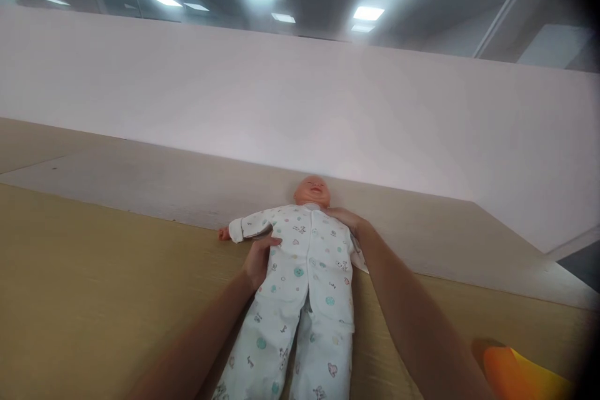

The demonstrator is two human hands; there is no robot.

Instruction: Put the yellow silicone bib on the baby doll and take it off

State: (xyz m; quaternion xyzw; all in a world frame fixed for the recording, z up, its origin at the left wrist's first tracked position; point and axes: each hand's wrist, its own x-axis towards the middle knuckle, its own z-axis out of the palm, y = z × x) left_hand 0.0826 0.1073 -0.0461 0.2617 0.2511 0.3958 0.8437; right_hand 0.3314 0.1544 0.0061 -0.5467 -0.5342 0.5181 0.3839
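A baby doll [312, 262] lies on its back, head towards the wall, in a white jacket and white trousers printed with small animals and coloured dots. My left hand [260, 259] grips its side below the armpit; the thumb rests on the jacket front and the other fingers are hidden beneath the body. At the doll's shoulder, close to the neck, my right hand [345, 219] holds on, with most of its fingers out of sight behind the doll. One doll arm stretches out to the left, while my right forearm partly covers the other. The feet are beyond the lower frame edge.
Under the doll is a yellowish tabletop [94, 275], with a paler grey strip [154, 175] behind it. A white wall [281, 100] rises at the back, below dark glass reflecting ceiling lights. An orange and yellow object [520, 375] sits at the lower right.
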